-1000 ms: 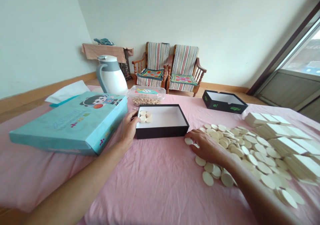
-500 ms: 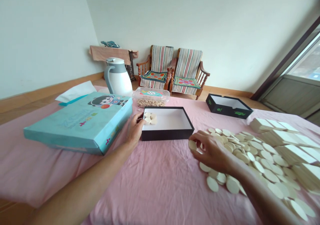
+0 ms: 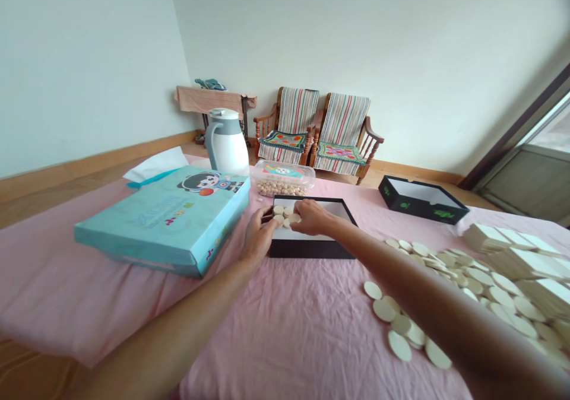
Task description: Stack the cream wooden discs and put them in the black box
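Head view: left hand [image 3: 258,237] clasps the black box [image 3: 312,249] by its near left corner, at the middle of the table [image 3: 289,323]. Right hand [image 3: 312,217] pinches a disc [image 3: 293,218] onto the row [image 3: 279,210] inside. A hasty release may skew that row. The right forearm [image 3: 423,293] may sweep loose discs [image 3: 401,326] toward the near edge.

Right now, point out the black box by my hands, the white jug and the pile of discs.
black box [image 3: 312,249]: head view, front wall.
white jug [image 3: 229,151]: head view, its body.
pile of discs [image 3: 499,282]: head view, a disc mid-pile.
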Available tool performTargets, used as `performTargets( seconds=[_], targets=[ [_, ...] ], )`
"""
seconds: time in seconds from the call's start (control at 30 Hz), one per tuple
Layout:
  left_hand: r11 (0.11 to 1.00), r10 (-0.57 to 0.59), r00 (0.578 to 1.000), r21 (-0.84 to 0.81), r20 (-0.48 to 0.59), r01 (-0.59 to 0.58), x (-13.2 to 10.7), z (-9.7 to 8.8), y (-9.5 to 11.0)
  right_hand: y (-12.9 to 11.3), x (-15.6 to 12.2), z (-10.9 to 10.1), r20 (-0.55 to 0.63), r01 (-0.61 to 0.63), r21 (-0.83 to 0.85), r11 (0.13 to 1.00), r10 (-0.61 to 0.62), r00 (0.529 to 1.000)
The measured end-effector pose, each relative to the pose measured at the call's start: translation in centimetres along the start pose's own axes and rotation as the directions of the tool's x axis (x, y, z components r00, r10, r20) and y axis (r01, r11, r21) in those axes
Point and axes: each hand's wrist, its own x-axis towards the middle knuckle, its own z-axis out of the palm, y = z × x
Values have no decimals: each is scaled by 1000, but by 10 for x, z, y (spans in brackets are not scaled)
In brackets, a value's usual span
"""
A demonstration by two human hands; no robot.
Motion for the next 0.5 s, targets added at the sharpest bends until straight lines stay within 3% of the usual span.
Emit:
performTargets(
  seconds=[0.2, 0.5],
  targets=[
    [1000, -9, 1000, -14, -11, 9, -1, 0, 3, -7, 17, 15, 13, 4, -12, 1000, -4, 1000],
    [1000, -9, 1000, -23, 2, 9, 0, 0, 1, 3, 12, 8, -28, 5, 41, 999, -4, 1000]
  ],
)
